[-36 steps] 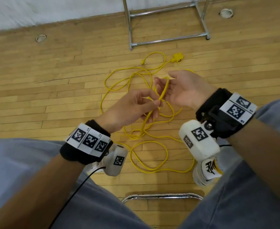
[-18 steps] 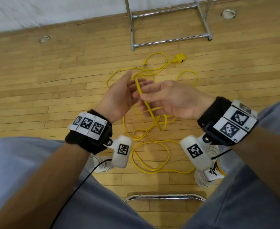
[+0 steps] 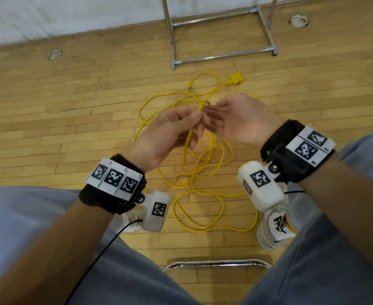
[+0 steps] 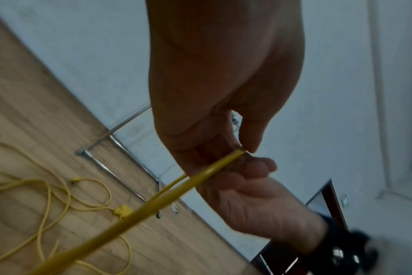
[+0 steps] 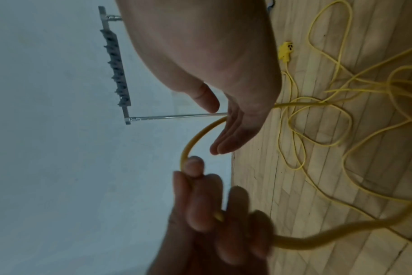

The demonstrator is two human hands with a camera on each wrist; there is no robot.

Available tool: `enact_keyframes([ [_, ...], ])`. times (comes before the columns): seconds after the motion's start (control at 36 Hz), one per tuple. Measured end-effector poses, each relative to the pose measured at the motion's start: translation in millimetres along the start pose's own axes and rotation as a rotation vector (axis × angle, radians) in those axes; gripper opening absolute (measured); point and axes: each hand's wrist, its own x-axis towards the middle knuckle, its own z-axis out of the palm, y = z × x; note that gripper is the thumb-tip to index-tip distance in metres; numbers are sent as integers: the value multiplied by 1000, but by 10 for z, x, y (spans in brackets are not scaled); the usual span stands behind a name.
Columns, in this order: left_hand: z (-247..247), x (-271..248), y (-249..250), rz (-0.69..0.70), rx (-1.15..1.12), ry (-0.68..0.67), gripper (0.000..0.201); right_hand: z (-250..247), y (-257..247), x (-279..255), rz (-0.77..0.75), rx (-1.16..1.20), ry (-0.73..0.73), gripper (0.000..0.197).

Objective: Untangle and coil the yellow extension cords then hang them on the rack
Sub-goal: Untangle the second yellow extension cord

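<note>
A seated person's left hand point(image 3: 170, 137) pinches a raised strand of the thin yellow extension cord point(image 3: 203, 172), the right hand point(image 3: 236, 119) spread beside it, while the light, limp, kink-prone cord sprawls tangled across the floor point(image 3: 49, 128), best gripped near its plug point(image 3: 235, 79).

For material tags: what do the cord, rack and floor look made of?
Cord: likely matte rubber or plastic jacket; it bends in loose loops. Rack: chrome-finished metal tube, mirror glints. Floor: varnished wood strips with grain and seams.
</note>
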Motion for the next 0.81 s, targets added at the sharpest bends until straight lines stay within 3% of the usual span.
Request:
enact_keyframes([
  [0.17,154,-82,-150,-147,190,-266,21,-96,-56,63,-46,54,208,20],
  [0.25,235,-113,-196,-230,208,-310,28,-109,-35,72,-73,-21,223,17],
  [0.36,283,-106,-199,-348,118,-209,59,-31,4,4,-99,-183,87,16],
  [0.42,253,-65,-186,-368,3,-95,64,9,23,-64,-125,-266,-15,15],
  [0.5,162,3,-164,-326,-167,92,52,48,78,-159,-187,-489,-129,19],
  [0.61,60,48,-109,-289,-377,232,27,61,106,-234,-238,-679,-202,17],
  [0.69,7,63,-57,-294,-501,306,38,53,120,-254,-211,-733,-250,19],
  [0.81,-48,86,-20,-253,-499,338,44,54,207,-243,-190,-874,-275,21],
])
